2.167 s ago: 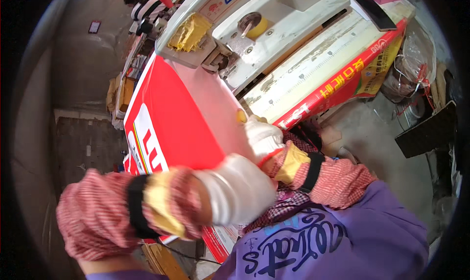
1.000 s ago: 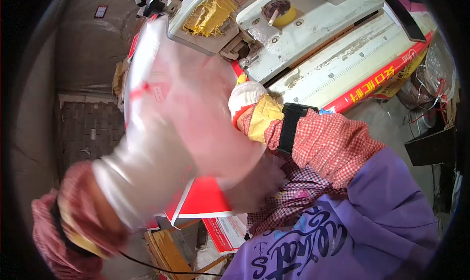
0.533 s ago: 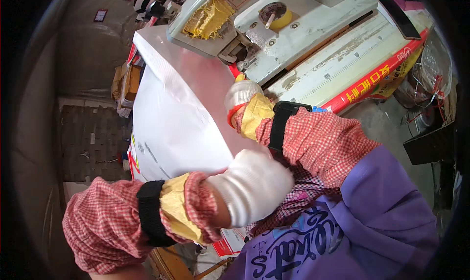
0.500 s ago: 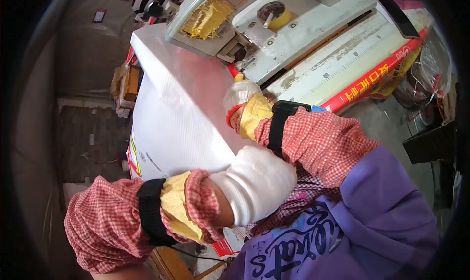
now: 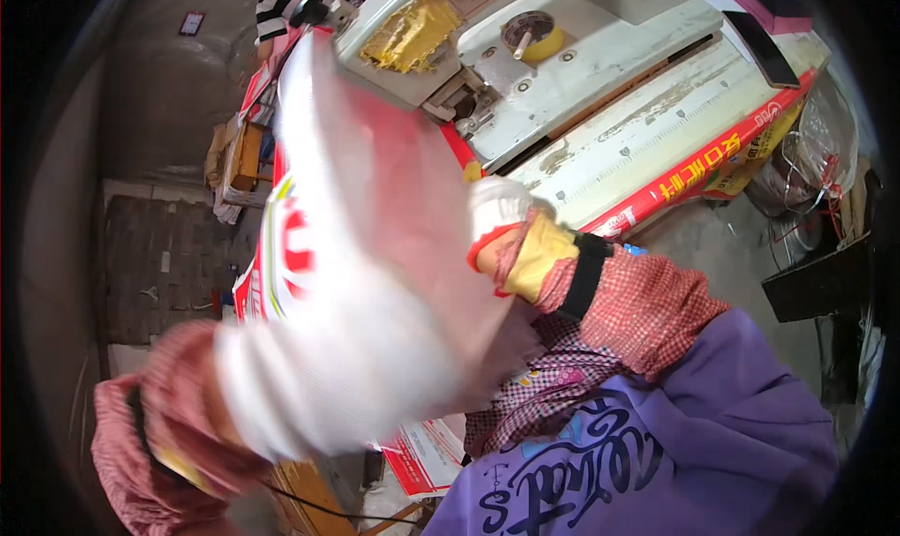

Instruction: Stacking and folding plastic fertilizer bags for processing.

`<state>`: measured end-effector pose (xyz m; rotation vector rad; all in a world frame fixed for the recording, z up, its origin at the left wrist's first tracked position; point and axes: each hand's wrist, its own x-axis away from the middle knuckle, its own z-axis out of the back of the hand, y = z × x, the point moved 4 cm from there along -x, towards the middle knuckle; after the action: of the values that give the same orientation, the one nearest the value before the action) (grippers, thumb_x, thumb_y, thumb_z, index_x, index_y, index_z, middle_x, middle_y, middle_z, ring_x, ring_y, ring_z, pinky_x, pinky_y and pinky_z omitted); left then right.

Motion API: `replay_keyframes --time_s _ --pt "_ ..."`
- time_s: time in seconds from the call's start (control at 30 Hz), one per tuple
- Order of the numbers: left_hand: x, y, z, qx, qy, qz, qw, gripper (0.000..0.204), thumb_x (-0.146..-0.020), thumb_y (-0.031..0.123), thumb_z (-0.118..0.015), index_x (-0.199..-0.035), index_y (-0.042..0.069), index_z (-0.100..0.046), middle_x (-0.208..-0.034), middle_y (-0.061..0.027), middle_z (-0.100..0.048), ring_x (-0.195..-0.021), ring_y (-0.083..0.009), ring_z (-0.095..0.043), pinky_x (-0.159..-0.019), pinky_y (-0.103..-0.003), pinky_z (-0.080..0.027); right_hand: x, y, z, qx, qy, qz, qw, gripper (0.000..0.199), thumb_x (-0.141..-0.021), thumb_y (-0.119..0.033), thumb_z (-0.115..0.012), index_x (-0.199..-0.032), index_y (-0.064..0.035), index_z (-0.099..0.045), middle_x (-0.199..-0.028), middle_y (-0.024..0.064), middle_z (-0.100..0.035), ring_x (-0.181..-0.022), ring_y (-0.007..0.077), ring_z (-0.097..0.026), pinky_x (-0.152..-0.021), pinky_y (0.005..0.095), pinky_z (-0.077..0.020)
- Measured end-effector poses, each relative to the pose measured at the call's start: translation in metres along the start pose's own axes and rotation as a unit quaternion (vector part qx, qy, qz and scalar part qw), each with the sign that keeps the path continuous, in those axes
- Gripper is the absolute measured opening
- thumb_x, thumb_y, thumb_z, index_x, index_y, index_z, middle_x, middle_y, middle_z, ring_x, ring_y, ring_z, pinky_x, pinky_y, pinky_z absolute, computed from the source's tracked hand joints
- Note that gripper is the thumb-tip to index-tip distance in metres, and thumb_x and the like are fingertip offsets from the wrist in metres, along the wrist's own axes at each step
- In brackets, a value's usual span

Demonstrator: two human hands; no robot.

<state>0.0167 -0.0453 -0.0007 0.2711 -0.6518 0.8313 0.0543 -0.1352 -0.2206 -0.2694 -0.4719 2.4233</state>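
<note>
"pictured, left?"
"wrinkled grey sheeting (image 5: 169, 105), dimly lit, above a dark patterned patch (image 5: 155, 274)."
"and right?"
"grey floor (image 5: 727, 245); a piece of wooden furniture (image 5: 314, 489) stands low, left of centre."

Red-and-white printed sheet (image 5: 398, 185), curved, partly blurred.

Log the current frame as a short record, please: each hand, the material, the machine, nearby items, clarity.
Left hand: white-gloved, over the lower part of the sheet; grip unclear
Right hand: white-gloved, at the sheet's right side, near the machine; fingers mostly hidden
Material: large red-and-white printed sheet, raised and curved
Machine: white machine, with a ragged yellow patch on its head
Nearby items: yellow tape roll on the machine; dark phone at upper right
Clarity: left hand and nearby sheet blurred
</note>
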Motion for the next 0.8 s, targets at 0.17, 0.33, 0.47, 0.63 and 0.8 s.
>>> replay_keyframes --time_s 0.17,0.33,0.47,0.63,0.8 --pt "-0.07 0.035 -0.03 0.043 0.094 0.029 0.994 0.009 -0.056 0.019 -0.064 -0.063 0.014 -0.061 -0.055 -0.0057 -0.055 -0.054 -0.0244 -0.058 -0.048 -0.035 -0.047 -0.004 0.018 0.005 -0.086 0.035 -0.035 0.995 0.024 -0.071 -0.023 -0.064 -0.089 -0.0084 -0.066 -0.079 0.0095 -0.064 -0.072 0.0273 -0.061 -0.063 0.0397 -0.0486" --pt "-0.096 -0.037 -0.056 0.017 0.008 0.186 0.982 0.011 -0.067 0.017 -0.062 -0.076 0.012 -0.068 -0.072 -0.0077 -0.065 -0.071 -0.0265 -0.064 -0.061 -0.037 -0.051 -0.032 0.036 0.031 -0.139 0.009 -0.03 0.99 0.026 -0.075 -0.025 -0.059 -0.093 -0.007 -0.065 -0.091 0.0156 -0.064 -0.081 0.0312 -0.062 -0.068 0.0385 -0.0486" --pt "-0.109 -0.108 -0.068 -0.055 0.101 0.27 0.956 0.011 -0.067 0.018 -0.061 -0.073 0.011 -0.067 -0.072 -0.0111 -0.064 -0.071 -0.0265 -0.064 -0.062 -0.037 -0.05 -0.057 0.076 -0.006 -0.591 -0.076 -0.056 0.801 0.024 -0.084 -0.016 -0.055 -0.104 -0.0055 -0.06 -0.094 0.0046 -0.064 -0.084 0.0122 -0.058 -0.077 0.0302 -0.0475" --pt "-0.098 -0.215 -0.106 -0.057 0.243 0.415 0.875 0.012 -0.072 0.018 -0.057 -0.07 0.01 -0.066 -0.07 -0.0127 -0.064 -0.069 -0.0285 -0.064 -0.062 -0.038 -0.05 -0.025 0.011 0.065 -0.388 0.015 -0.028 0.921 0.048 -0.074 -0.026 -0.062 -0.115 -0.0043 -0.049 -0.111 0.0209 -0.054 -0.097 0.0358 -0.055 -0.083 0.0374 -0.0455" --pt "-0.02 -0.163 -0.122 -0.045 0.09 0.396 0.913 0.014 -0.074 0.013 -0.055 -0.076 0.009 -0.068 -0.074 -0.0104 -0.065 -0.071 -0.0258 -0.065 -0.061 -0.037 -0.051 -0.038 -0.022 0.057 -0.095 0.074 0.028 0.992 0.07 -0.075 -0.032 -0.062 -0.129 0.0003 -0.032 -0.131 0.0187 -0.04 -0.121 0.0328 -0.037 -0.101 0.038 -0.0289"
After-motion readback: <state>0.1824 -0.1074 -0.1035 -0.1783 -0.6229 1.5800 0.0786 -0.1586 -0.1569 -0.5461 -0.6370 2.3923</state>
